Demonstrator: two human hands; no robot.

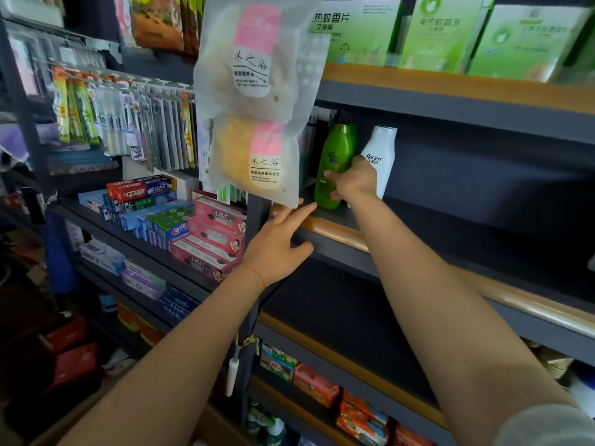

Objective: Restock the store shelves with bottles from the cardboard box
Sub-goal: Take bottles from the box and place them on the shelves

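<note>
The right hand reaches deep onto the dark shelf, its fingers curled round the lower body of the green bottle, which stands upright at the shelf's left end. A white bottle stands just beside it, right against the hand. The left hand lies flat with fingers spread, resting on the shelf's wooden front edge under a hanging frosted bag, which holds bath sponges. Green boxes line the shelf above; toothpaste cartons are stacked on the shelves to the left. The cardboard box is out of view.
</note>
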